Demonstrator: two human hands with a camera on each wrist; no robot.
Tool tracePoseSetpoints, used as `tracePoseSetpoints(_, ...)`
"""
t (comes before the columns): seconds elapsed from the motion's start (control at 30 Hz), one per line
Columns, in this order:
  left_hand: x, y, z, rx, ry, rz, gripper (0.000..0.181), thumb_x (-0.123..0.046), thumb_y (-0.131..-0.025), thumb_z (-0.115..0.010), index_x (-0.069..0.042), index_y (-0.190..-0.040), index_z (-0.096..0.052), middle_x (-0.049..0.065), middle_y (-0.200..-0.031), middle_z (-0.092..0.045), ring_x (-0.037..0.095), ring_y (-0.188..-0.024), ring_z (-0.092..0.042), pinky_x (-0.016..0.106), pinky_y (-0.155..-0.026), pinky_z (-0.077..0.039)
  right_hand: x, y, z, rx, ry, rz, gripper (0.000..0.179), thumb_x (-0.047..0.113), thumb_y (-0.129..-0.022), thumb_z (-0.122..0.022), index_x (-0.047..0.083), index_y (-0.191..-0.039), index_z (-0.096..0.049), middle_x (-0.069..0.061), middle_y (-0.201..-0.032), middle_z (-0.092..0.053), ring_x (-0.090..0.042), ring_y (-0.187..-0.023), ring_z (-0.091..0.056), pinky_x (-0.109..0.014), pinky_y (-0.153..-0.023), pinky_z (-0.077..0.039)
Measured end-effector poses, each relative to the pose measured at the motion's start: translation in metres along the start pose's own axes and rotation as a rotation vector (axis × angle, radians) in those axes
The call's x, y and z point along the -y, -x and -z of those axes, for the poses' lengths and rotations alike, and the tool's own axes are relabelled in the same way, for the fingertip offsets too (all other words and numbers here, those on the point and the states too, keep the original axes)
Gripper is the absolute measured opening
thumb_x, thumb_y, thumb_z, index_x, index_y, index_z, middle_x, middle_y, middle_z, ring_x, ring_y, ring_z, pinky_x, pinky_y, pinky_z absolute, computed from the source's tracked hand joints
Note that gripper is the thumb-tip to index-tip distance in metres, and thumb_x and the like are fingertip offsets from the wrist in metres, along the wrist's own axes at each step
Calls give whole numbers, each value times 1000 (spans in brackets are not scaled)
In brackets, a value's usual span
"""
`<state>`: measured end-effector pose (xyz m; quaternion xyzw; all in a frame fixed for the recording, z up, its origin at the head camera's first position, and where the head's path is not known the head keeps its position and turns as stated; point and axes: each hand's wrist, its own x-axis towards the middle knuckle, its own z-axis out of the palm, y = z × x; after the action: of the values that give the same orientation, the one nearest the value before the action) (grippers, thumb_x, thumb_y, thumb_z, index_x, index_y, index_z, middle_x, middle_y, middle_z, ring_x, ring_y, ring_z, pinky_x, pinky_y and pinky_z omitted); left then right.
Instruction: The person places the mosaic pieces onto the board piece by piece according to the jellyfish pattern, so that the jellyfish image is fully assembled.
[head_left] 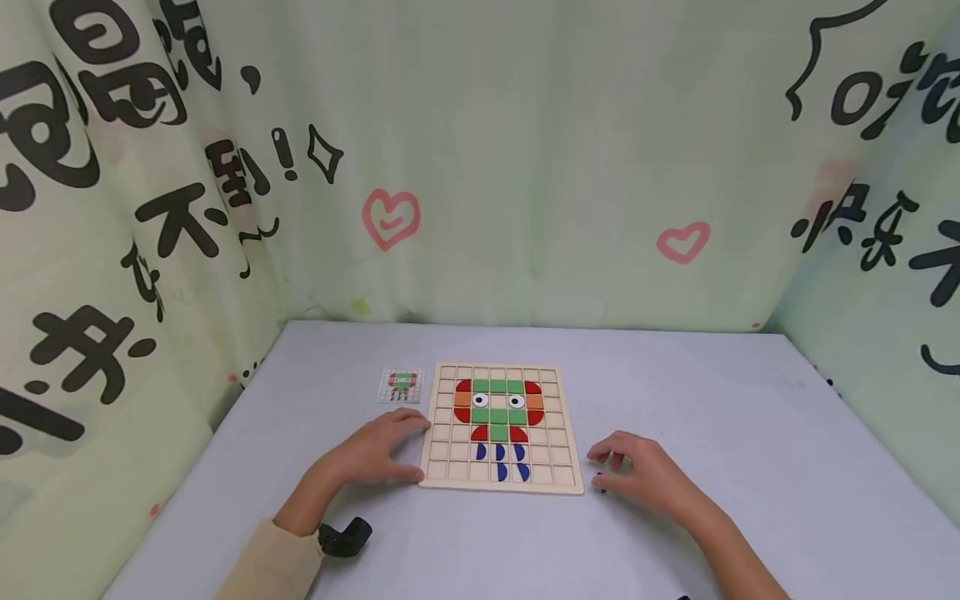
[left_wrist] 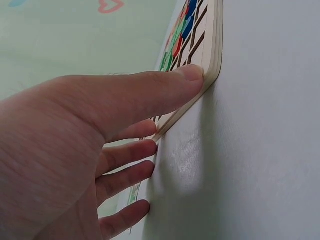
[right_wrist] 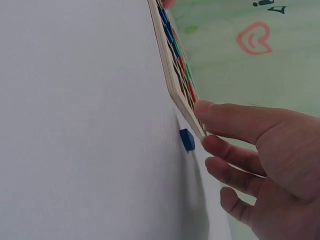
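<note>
A square wooden grid board (head_left: 555,429) lies on the table, holding green, red and orange tiles, two eye tiles and several blue half-round tiles (head_left: 501,472) that form a figure. My left hand (head_left: 378,450) rests at the board's left side, fingers spread along the edge and thumb (left_wrist: 192,75) on the near-left corner. To the right of the board hovers my right hand (head_left: 645,477), fingers loosely bent, with a gap between thumb and index finger. A loose blue tile (right_wrist: 187,140) shows just past its fingertips, beside the board's edge.
A small picture card (head_left: 401,386) with a similar figure lies at the board's upper left. The white table (head_left: 675,383) is bordered by a pale green curtain (head_left: 525,167) with dark lettering and pink hearts. A black strap piece (head_left: 345,537) sits on the left wrist.
</note>
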<state>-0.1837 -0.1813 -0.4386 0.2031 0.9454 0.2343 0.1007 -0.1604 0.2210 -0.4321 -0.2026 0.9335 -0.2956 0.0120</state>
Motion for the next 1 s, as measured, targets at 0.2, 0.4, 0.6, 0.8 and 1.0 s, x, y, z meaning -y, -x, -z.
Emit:
tracePoseSetpoints(0.2, 0, 1, 3, 4, 2, 9, 69, -35, -75, -81, -16, -136, -55, 6, -146, -46, 30, -138, -40, 52, -111, -37, -10, 9, -1, 81, -38, 33, 29, 20, -75, -82, 18, -102, -70, 10, -92, -62, -3, -81, -51, -20, -71, -46)
tracePoseSetpoints(0.4, 1, -1, 4, 8, 1, -11, 68, -37, -76, -81, -17, -136, -54, 6, -146, -46, 31, -138, -39, 53, -111, -37, -14, 10, -4, 68, -58, 32, 23, 14, -77, -80, 19, -97, -70, 10, -89, -61, -3, -79, -52, -19, -69, -46)
tracePoseSetpoints(0.6, 0, 0, 4, 9, 13, -18, 69, -36, -76, -81, -15, -136, -54, 8, -146, -46, 32, -138, -39, 54, -111, -36, -12, 9, -4, 47, -75, 49, 21, 14, -77, -80, 17, -96, -71, 9, -88, -62, -3, -77, -51, -20, -66, -46)
tracePoseSetpoints(0.8, -1, 2, 2, 8, 23, -7, 69, -37, -75, -81, -16, -135, -55, 7, -146, -46, 32, -139, -38, 54, -112, -35, -9, 7, -7, 25, -81, 67, 21, 14, -78, -80, 17, -96, -71, 8, -88, -62, -5, -76, -53, -21, -65, -46)
tracePoseSetpoints(1.0, 0, 2, 1, 2, 17, -13, 68, -37, -76, -81, -17, -136, -55, 6, -146, -46, 32, -139, -38, 54, -112, -35, -4, 1, -9, -2, -56, 74, 23, 13, -76, -81, 17, -96, -71, 9, -87, -62, -5, -76, -52, -20, -65, -45)
